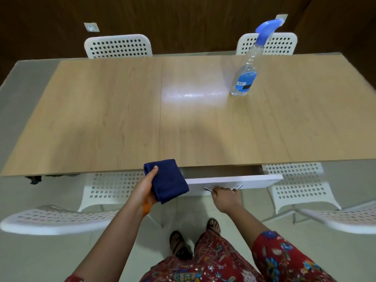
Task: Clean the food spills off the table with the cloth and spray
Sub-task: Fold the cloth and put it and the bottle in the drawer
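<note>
Keep the folded cloth point(167, 181) pinched under the thumb of the left hand point(145, 186), just off the table's point(101, 119) near edge. Ease the part-open drawer point(254, 181) squarely, probably shut, by the handle point(207, 188) gripped in the curled right hand point(225, 197). Then fetch the spray bottle point(245, 78), upright far right on the table.

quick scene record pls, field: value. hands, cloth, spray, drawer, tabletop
left hand: holds the folded dark blue cloth at the near table edge
right hand: grips the metal handle of the drawer
drawer: white, partly open under the tabletop; contents not visible
spray bottle: upright on the far right of the table, no hand on it
table: wood top, no spills discernible, glare patch at centre
chairs: white, perforated, on both long sides
</note>
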